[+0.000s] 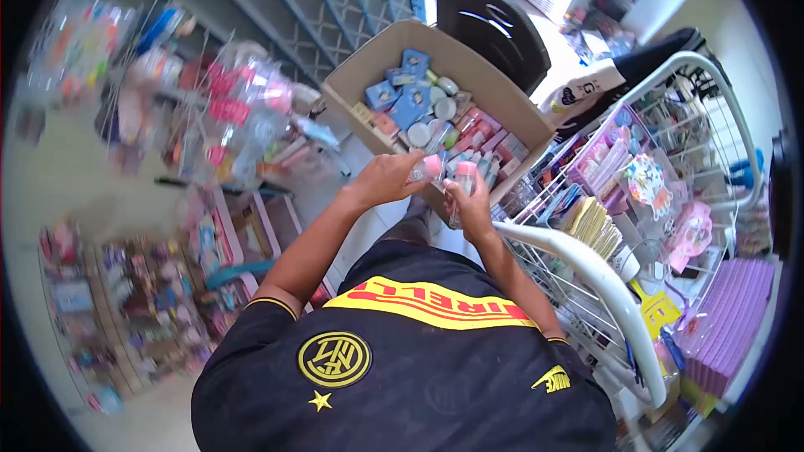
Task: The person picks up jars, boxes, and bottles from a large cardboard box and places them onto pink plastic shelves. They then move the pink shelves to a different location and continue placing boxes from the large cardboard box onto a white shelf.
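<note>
My left hand [387,180] is closed around a small clear bottle with a pink cap [431,165], tilted toward the right. In my right hand [471,207] is a similar pink-capped bottle [466,170], held roughly upright with its cap up. Both hands are close together at the near edge of an open cardboard box [490,83]. Inside the box lie blue packets [410,106], white-lidded round jars [445,108], pink packages [479,128] and several small tubes or bottles. My fingers partly cover both bottles.
A white wire basket cart [578,263] full of packaged goods stands on the right, with purple sheets [730,318] beside it. Hanging merchandise [243,108] and stocked shelves [142,301] line the left. Behind the box is a black chair [494,33].
</note>
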### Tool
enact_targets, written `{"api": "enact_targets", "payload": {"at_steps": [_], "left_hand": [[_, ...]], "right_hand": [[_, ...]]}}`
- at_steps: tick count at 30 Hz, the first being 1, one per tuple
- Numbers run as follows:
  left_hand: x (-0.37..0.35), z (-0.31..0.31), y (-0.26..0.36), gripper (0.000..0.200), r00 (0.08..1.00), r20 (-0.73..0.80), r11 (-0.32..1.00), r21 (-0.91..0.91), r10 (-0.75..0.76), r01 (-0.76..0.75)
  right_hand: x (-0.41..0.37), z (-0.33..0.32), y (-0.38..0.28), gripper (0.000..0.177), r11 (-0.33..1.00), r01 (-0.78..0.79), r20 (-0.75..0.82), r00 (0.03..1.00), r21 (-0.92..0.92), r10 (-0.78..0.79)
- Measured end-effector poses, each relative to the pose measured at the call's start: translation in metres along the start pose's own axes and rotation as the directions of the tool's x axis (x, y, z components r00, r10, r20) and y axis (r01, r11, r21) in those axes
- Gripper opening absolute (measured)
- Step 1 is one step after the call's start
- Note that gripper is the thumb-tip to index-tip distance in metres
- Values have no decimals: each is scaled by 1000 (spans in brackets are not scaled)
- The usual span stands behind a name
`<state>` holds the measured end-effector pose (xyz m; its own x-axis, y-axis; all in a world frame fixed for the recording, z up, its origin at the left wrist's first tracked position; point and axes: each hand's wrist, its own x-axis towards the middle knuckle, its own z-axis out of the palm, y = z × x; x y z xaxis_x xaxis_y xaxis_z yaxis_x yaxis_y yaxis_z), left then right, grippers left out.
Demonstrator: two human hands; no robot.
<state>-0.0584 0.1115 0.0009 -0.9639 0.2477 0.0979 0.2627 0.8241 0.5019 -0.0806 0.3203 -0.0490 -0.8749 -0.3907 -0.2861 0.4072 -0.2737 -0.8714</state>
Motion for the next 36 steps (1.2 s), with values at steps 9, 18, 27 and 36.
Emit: {"api": "enact_targets", "payload": {"at_steps": [9, 18, 27, 36], "left_hand": [[145, 65, -110, 43, 878, 455, 989, -45, 148, -143], [157, 159, -187, 63, 750, 648, 991, 62, -131, 120], [147, 219, -186, 62, 637, 694, 690, -279, -335, 668], [145, 196, -181, 79, 817, 576, 926, -315, 11, 210]], "right_hand": [[53, -5, 14, 27, 1000, 3, -372, 928, 20, 4], [89, -19, 54, 37, 990, -111, -620, 771, 89, 142], [136, -40, 149, 58, 954, -298, -682, 702, -20, 205], [154, -37, 141, 63, 932, -341, -657, 732, -127, 179]]}}
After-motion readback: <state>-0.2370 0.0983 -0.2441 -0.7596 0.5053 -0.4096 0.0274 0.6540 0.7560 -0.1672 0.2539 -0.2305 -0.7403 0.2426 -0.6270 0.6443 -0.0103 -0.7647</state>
